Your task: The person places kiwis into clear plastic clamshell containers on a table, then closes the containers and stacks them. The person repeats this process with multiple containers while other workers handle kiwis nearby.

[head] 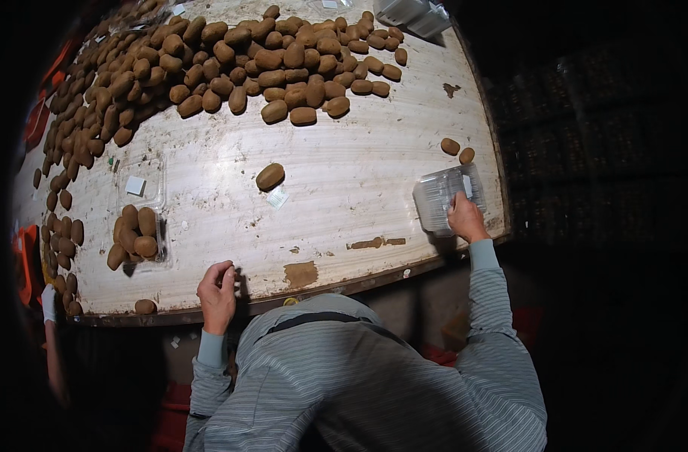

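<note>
At the table's right edge my right hand [466,217] is on a stack of nested clear plastic clamshell boxes [434,199], its fingers curled at the rim beside a white label. Whether it grips a single box cannot be made out. My left hand [217,295] hovers near the front edge, thumb and fingers a little apart, with nothing seen in it. To its left lies an opened clear clamshell [162,243], its lid folded back and one half heaped with several kiwifruit [130,231]. A single kiwifruit [270,177] rests mid-table, touching a small printed paper slip [277,198].
A large heap of kiwifruit [276,59] spreads over the table's back and left. Two loose kiwifruit [450,146] lie behind the box stack. More plastic boxes [403,11] stand at the far right corner. Another person's white-gloved hand [49,303] is at the left edge.
</note>
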The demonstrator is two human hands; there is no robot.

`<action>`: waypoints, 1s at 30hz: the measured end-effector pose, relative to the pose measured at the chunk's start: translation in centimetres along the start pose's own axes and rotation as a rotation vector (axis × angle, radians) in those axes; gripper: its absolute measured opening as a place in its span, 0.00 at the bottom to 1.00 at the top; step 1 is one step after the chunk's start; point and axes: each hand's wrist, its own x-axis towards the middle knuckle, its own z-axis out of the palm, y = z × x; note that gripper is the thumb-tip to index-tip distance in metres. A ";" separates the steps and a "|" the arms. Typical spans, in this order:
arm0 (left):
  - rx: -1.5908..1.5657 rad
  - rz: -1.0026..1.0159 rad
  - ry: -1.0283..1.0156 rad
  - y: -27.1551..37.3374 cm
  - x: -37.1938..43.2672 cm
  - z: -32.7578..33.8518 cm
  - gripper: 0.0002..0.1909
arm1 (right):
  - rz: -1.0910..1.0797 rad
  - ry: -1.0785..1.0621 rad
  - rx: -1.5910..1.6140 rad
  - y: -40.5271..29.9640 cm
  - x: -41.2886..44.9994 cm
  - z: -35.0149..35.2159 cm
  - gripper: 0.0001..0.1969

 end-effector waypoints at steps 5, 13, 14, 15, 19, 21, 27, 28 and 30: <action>-0.012 -0.005 0.011 0.1 0.3 -0.1 0.12 | -0.054 0.141 0.195 2.7 0.2 -0.5 0.10; -0.040 -0.016 -0.014 -0.2 0.6 0.1 0.12 | 0.069 0.059 0.530 3.6 -0.1 -2.3 0.08; -0.041 -0.016 -0.016 -0.2 0.6 0.0 0.12 | 0.109 0.084 0.542 3.7 -0.2 -2.9 0.08; -0.042 -0.015 -0.023 -0.3 0.7 0.0 0.12 | 0.127 0.103 0.567 3.9 -0.3 -3.7 0.09; -0.043 -0.018 -0.048 -0.2 0.9 0.1 0.12 | 0.130 -0.002 0.848 4.3 -1.0 -5.3 0.11; -0.036 -0.015 -0.047 -0.2 1.0 0.2 0.12 | 0.121 -0.092 0.919 4.0 -1.1 -5.1 0.12; -0.069 -0.011 -0.050 0.1 1.0 0.4 0.12 | 0.089 -0.229 0.943 2.9 -0.6 -4.0 0.13; -0.071 -0.016 -0.049 0.2 0.9 0.4 0.12 | 0.055 -0.241 0.941 2.8 -0.6 -4.1 0.12; -0.077 -0.024 -0.046 0.3 0.8 0.4 0.12 | 0.055 -0.240 0.895 2.5 -0.5 -4.5 0.11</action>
